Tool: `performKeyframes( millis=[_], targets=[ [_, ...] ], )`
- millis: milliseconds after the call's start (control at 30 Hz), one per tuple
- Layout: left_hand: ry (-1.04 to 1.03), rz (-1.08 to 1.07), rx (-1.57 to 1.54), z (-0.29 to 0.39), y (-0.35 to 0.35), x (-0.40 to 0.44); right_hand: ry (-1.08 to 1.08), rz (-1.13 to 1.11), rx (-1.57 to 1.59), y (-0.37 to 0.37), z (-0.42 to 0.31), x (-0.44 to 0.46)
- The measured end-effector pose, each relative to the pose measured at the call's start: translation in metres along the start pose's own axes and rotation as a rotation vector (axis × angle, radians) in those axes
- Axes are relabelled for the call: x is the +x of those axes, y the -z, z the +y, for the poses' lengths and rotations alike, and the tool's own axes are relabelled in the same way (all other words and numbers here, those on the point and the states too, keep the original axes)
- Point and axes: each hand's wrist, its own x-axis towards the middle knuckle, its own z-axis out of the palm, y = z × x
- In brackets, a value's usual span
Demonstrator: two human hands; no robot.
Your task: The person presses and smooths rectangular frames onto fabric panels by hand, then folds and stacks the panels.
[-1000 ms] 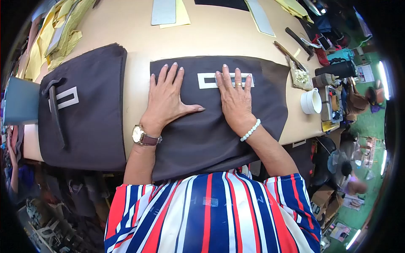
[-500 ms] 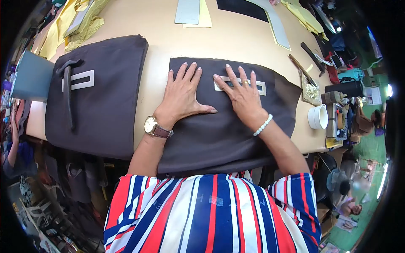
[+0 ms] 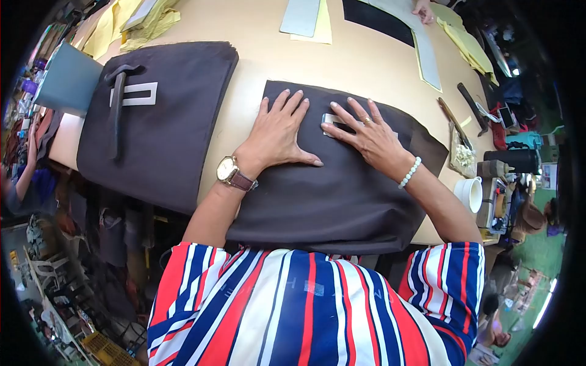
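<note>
A dark brown fabric piece (image 3: 342,195) lies on the table before me. My left hand (image 3: 279,137) rests flat on its left part, fingers spread. On the right, my right hand (image 3: 369,135) lies with spread fingers over a pale rectangular frame (image 3: 328,125), hiding much of it. Further left sits a stack of dark fabric (image 3: 165,134). On that stack are another pale frame (image 3: 143,93) and a dark metal hammer-like tool (image 3: 116,116), which crosses the frame's left end.
The table (image 3: 256,36) holds a blue-grey box (image 3: 67,79) at left, a white cup (image 3: 468,194) at right, and tools near a small bag (image 3: 462,155). Yellow and grey pieces lie at the back, where another person's hand (image 3: 423,11) shows.
The view has shifted, so the table contents appear further right. My right hand has slid leftward over the pale frame. The other person's hand has come into view at the back.
</note>
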Motion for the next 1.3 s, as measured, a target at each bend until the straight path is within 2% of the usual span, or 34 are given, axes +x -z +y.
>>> performKeyframes(
  millis=[300,400,500,533,633,700,767,800,867,900,1000,1100,1200,1233,1300],
  targets=[
    [0.007,-0.028,0.045,0.001,0.002,0.000,-0.005,-0.030,0.223,-0.002,-0.005,-0.008],
    [0.004,-0.033,0.044,0.000,0.002,0.001,-0.080,-0.078,0.512,0.010,-0.006,-0.007],
    [0.006,-0.038,0.041,0.000,0.003,0.000,-0.081,-0.034,0.990,0.011,0.007,-0.015],
    [0.010,-0.040,0.040,0.001,0.004,0.000,-0.100,0.058,1.192,0.021,0.003,-0.023],
    [0.024,0.025,0.012,0.003,0.000,-0.008,-0.358,0.329,1.383,0.035,-0.014,-0.069],
    [0.085,0.088,0.050,0.011,0.012,-0.022,-0.737,0.500,0.931,0.034,-0.039,-0.099],
    [0.178,0.161,0.040,0.020,0.024,-0.045,-1.066,0.418,0.426,0.008,-0.060,-0.138],
    [0.245,0.208,0.017,0.023,0.029,-0.060,-1.232,0.446,0.493,0.001,-0.072,-0.152],
    [0.402,0.138,0.025,0.030,0.037,-0.087,-1.560,0.498,0.632,-0.008,-0.091,-0.169],
    [0.484,0.103,0.032,0.033,0.039,-0.096,-1.598,0.516,0.717,-0.005,-0.094,-0.170],
    [0.449,0.205,-0.035,0.036,0.031,-0.106,-1.686,0.572,1.012,0.012,-0.095,-0.164],
    [0.308,0.274,-0.088,0.029,0.021,-0.105,-1.698,0.438,1.211,0.020,-0.079,-0.159],
    [0.607,0.278,-0.571,0.027,0.023,-0.103,-1.534,0.983,1.636,0.004,-0.078,-0.165],
    [0.656,0.294,-0.632,0.028,0.028,-0.102,-1.563,0.991,1.692,0.003,-0.077,-0.168],
    [0.722,0.323,-0.422,0.038,0.033,-0.100,-1.614,1.009,1.805,0.003,-0.076,-0.174]
  ],
)
